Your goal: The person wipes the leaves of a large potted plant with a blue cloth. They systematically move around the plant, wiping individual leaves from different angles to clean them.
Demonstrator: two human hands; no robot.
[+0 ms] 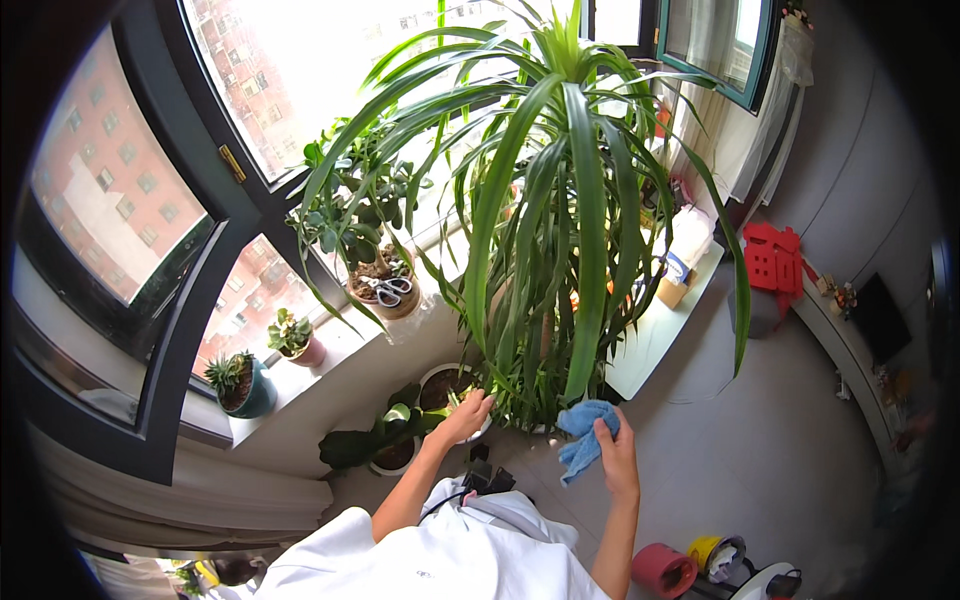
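Observation:
A crumpled blue cloth is gripped between the thumb and fingers of my right hand, just in front of a tall potted plant. The plant's long, strap-like green leaves arch and hang over most of the middle of the view. My left hand is beside its lowest leaves with curled fingers; whether a leaf is pinched there I cannot tell. Behind that hand, a white pot of soil stands on the floor. A broad-leaved dark green plant grows low to the left.
On the windowsill stand a teal pot, a pink pot and a larger pot with scissors lying on its soil. An open window sash juts in at left. A pale tabletop extends right of the plant.

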